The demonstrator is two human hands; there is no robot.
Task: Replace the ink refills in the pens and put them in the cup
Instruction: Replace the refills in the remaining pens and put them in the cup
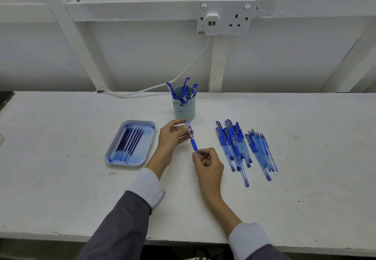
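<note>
Over the white painted tabletop, the left hand curls its fingers around the capped upper end of a translucent blue plastic pen, steadying it, while the right hand pinches the tip end, probably to twist it. The pale blue-grey cup, just behind, already holds finished pens. Dark refills lie in the light blue rectangular tray to the left; a heap of blue pens waits to the right.

The tray lies left of the cup, the loose pens right.
</note>
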